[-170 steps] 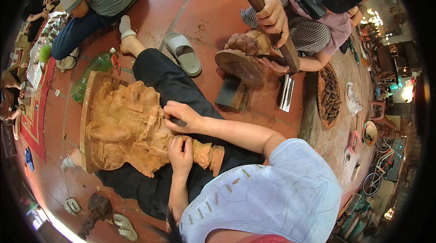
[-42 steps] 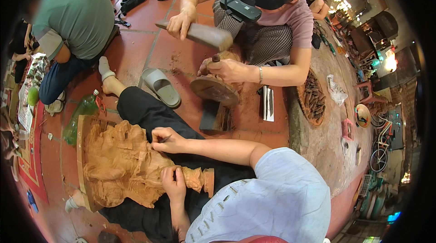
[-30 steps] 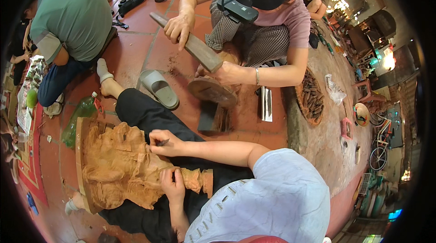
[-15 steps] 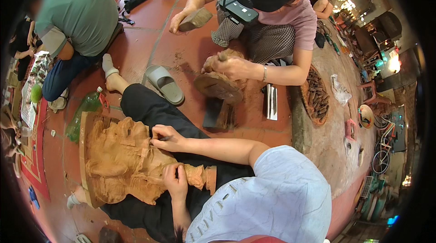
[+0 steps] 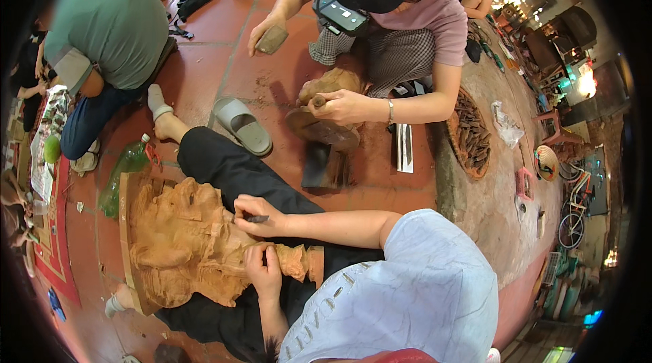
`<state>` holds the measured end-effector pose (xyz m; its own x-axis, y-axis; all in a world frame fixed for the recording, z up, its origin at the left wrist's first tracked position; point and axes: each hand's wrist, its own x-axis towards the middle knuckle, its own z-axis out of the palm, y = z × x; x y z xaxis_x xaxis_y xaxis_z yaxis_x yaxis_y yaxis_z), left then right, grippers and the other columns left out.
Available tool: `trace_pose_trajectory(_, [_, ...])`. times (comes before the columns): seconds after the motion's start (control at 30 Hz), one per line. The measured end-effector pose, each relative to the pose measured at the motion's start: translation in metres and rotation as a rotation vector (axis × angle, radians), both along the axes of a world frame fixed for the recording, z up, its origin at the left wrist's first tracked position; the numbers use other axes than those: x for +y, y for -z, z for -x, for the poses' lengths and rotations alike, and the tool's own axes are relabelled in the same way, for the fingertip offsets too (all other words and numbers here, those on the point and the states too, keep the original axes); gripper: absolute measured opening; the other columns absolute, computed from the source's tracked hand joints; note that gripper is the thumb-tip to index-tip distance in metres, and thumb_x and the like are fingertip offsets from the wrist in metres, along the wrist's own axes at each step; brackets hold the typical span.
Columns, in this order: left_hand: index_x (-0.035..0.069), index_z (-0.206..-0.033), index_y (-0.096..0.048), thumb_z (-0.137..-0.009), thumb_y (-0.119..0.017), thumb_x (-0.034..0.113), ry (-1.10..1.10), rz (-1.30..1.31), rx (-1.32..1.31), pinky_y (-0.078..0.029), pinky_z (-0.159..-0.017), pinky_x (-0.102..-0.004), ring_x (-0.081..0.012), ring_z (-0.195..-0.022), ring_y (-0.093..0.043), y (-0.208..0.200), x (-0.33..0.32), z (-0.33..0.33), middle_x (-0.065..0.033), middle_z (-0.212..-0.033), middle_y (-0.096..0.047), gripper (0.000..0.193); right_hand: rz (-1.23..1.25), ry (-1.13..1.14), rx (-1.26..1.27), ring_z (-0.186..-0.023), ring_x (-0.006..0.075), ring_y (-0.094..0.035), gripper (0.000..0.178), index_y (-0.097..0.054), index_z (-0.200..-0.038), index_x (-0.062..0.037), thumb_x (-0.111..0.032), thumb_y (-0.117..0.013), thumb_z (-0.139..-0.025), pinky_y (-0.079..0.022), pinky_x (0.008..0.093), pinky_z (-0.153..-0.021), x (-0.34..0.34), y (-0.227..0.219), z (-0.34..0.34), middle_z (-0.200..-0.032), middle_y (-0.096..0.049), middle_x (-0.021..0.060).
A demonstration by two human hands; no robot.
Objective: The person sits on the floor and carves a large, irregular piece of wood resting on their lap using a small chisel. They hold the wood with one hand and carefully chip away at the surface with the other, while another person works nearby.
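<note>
The right hand (image 5: 261, 215), gripping a dark carving tool (image 5: 257, 218), has shifted slightly toward the left hand (image 5: 263, 271) since half a second ago. Beyond that grip, the co-worker's wooden mallet (image 5: 272, 39), over their other hand (image 5: 348, 107) a second ago, has swung clear of the tool handle (image 5: 318, 101) there.

Your wooden carving (image 5: 183, 244) is golden brown, your tool (image 5: 257, 218) dark. You wear a pale blue shirt (image 5: 407, 288) and black trousers (image 5: 227, 173). The floor (image 5: 204, 67) is terracotta red, the slipper (image 5: 252, 137) grey; a co-worker's trousers (image 5: 404, 64) are black-and-white checked.
</note>
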<state>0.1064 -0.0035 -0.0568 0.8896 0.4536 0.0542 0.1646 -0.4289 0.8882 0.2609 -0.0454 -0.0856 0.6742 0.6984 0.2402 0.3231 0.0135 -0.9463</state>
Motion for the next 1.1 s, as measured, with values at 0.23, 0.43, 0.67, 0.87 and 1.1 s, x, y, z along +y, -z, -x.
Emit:
trace_pose_trajectory(0.23, [0.002, -0.088, -0.064, -0.091, -0.059, 0.009, 0.008, 0.013, 0.006, -0.045, -0.081, -0.0418, -0.0327, -0.088, -0.058, -0.003, 0.0, -0.002, -0.0125, -0.088, -0.065, 0.009, -0.013, -0.073, 0.062, -0.066, 0.0263, -0.053, 0.021, -0.05, -0.075, -0.0011, -0.011, -0.068, -0.08, -0.043, 0.0352, -0.06, 0.003, -0.003, -0.018, -0.073, -0.052, 0.0114])
trace_pose_trajectory(0.43, [0.0, -0.087, -0.063, -0.092, -0.058, 0.008, -0.007, -0.014, 0.009, -0.046, -0.077, -0.0383, -0.0306, -0.083, -0.058, -0.005, -0.001, -0.003, -0.013, -0.083, -0.061, 0.01, -0.093, -0.037, 0.072, -0.07, 0.0242, -0.054, 0.018, -0.052, -0.076, -0.0017, -0.01, -0.067, -0.081, -0.043, 0.0347, -0.062, 0.016, 0.005, -0.015, -0.076, -0.053, 0.0106])
trace_pose_trajectory(0.67, [0.002, -0.09, -0.064, -0.092, -0.06, 0.009, -0.016, -0.014, 0.052, -0.045, -0.08, -0.042, -0.0335, -0.087, -0.058, 0.001, 0.002, 0.004, -0.0126, -0.089, -0.065, 0.009, 0.007, -0.125, -0.007, -0.068, 0.0266, -0.053, 0.018, -0.05, -0.074, -0.0019, -0.011, -0.065, -0.078, -0.042, 0.0361, -0.06, -0.006, 0.0, 0.002, -0.074, -0.051, 0.0108])
trace_pose_trajectory(0.87, [0.0, -0.089, -0.065, -0.091, -0.059, 0.006, -0.008, -0.015, 0.005, -0.046, -0.08, -0.0378, -0.0296, -0.085, -0.059, -0.006, -0.005, -0.004, -0.0125, -0.087, -0.063, 0.009, -0.016, -0.047, 0.062, -0.068, 0.0231, -0.054, 0.02, -0.051, -0.076, -0.001, -0.012, -0.068, -0.081, -0.044, 0.0336, -0.062, 0.011, 0.002, -0.02, -0.077, -0.053, 0.0098])
trace_pose_trajectory(1.1, [0.002, -0.09, -0.065, -0.09, -0.06, 0.007, -0.041, 0.027, 0.01, -0.046, -0.079, -0.0422, -0.0343, -0.088, -0.06, 0.006, 0.002, 0.001, -0.0146, -0.09, -0.065, 0.007, 0.013, -0.125, -0.046, -0.069, 0.0299, -0.054, 0.016, -0.054, -0.075, -0.003, -0.008, -0.068, -0.078, -0.045, 0.0368, -0.061, -0.006, -0.006, -0.007, -0.075, -0.054, 0.0133])
